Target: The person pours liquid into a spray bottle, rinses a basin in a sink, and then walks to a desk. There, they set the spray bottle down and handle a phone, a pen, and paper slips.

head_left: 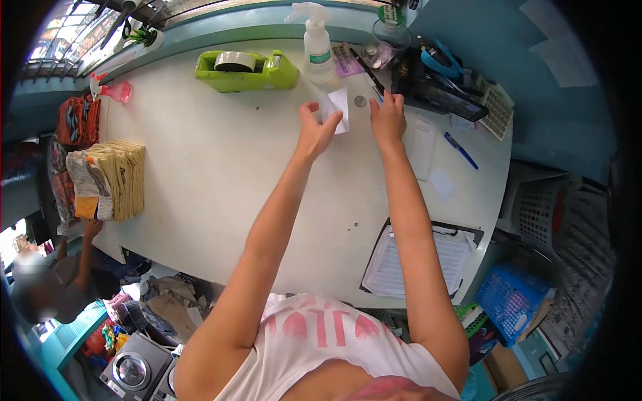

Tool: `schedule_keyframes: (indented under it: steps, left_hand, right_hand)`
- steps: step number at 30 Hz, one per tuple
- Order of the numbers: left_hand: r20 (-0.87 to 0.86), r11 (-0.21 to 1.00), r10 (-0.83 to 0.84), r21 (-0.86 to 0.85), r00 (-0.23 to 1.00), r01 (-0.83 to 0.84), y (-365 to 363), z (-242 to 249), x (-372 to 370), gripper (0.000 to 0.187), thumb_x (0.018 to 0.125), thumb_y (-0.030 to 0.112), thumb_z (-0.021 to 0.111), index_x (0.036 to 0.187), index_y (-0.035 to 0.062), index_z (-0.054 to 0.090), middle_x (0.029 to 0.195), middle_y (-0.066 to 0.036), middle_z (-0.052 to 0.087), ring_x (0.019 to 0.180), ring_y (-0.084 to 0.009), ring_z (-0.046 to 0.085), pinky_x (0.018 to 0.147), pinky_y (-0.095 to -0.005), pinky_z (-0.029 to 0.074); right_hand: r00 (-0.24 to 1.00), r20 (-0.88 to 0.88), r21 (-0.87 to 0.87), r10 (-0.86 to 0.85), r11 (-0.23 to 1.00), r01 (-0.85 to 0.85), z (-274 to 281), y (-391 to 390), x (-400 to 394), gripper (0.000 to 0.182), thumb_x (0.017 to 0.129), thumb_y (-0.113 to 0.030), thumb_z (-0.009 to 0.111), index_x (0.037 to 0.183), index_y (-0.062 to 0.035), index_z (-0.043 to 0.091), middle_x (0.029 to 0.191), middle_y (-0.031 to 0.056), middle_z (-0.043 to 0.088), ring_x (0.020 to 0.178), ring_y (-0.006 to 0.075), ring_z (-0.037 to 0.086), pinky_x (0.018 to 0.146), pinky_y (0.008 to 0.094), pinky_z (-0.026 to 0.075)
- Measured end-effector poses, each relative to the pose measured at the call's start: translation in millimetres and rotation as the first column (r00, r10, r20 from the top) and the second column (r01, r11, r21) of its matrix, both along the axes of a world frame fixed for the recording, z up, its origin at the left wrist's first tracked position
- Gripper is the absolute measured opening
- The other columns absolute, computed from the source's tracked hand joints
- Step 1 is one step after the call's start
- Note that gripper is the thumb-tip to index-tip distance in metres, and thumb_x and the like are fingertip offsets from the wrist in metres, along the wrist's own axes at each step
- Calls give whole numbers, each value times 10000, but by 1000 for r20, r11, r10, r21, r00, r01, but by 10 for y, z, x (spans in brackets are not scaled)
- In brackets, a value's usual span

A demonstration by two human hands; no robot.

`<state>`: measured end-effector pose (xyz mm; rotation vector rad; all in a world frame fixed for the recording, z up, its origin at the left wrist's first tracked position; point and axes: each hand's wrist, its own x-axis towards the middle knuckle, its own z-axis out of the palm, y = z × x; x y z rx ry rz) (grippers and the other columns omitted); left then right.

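Observation:
My left hand [317, 131] grips a small folded white paper [338, 110] between thumb and fingers, just above the white table. To its right, my right hand [388, 120] has its fingertips drawn together at the lower end of a dark pen [369, 73]; a bit of blue shows by the thumb. Between the two hands lies a coin [360, 101]. A clear spray bottle [317, 47] with a white head stands beyond my left hand. Beside it are a pink calculator-like pad [346, 60] and a clear jar [386, 47] with things inside.
A green tape dispenser [247, 71] stands at the back. Folded cloths [114, 180] are stacked at left, near another person [60, 281]. On the right are a dark-screened device [441, 93], a blue pen [461, 150] and a clipboard with papers [421, 260].

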<state>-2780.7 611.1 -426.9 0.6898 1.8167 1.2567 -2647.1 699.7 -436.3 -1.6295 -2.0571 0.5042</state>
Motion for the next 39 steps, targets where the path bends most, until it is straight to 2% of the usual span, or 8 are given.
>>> schedule_keyframes:
  steps: [2,9,11,15,20,26,32,39]
  left_hand:
    - [127,999,4,-33,992,0,-155,96,-5,663,725,300,638,1138,-78,284,1144,-207,354,957,-268,482,766,-329,432]
    - [118,998,-10,-57,993,16,-226,107,-37,662,735,285,642,1147,-72,266,1147,-191,353,867,-236,526,659,-306,465]
    - [246,999,31,-24,969,-26,-158,229,-5,659,735,281,643,1147,-70,268,1138,-188,363,857,-229,529,642,-300,467]
    - [247,1000,-3,-27,969,10,89,158,9,702,710,318,659,1152,-80,285,1144,-194,369,917,-258,507,736,-319,449]
    - [-155,998,-55,-18,986,53,549,154,151,802,642,400,683,1145,-108,320,1188,-253,336,1103,-367,360,932,-364,312]
    - [-641,973,-11,172,767,157,124,-210,396,631,668,278,682,1109,-54,375,1228,-277,280,1135,-389,324,940,-406,297]
    - [-663,875,-122,279,738,395,-414,-414,304,402,669,93,658,1009,43,448,1180,-188,366,1098,-373,360,887,-410,360]
    - [-650,898,-46,307,759,317,-339,-395,313,349,676,88,648,969,51,462,1127,-156,425,1028,-342,437,838,-384,404]
  right_hand:
    - [982,174,-63,-69,995,81,-35,15,-56,380,766,-243,590,1079,-61,474,984,128,480,861,303,556,651,405,476]
    - [971,223,-193,-81,973,125,14,-14,66,306,779,-254,568,1001,-72,463,997,122,497,868,315,568,660,421,472]
    - [920,390,-209,-45,968,136,67,-107,159,273,799,-241,540,990,-63,460,957,134,516,852,319,571,673,427,469]
    - [953,295,-176,-70,976,126,254,-358,535,236,815,-201,516,982,-46,456,936,151,523,857,352,558,687,426,461]
    - [995,-16,-256,-96,963,89,722,-593,1096,204,836,-182,483,980,-42,451,908,205,543,809,384,545,672,434,437]
    - [904,427,172,-12,983,-69,1760,-74,1008,136,837,-143,462,942,-59,485,936,151,547,782,333,570,640,419,460]
    - [599,798,338,-68,873,-351,2048,449,733,126,751,-80,512,874,-60,522,843,83,516,739,230,590,616,345,481]
    - [488,873,269,2,832,-486,1696,695,658,118,733,-84,529,849,-62,540,827,57,503,736,211,586,622,338,484]
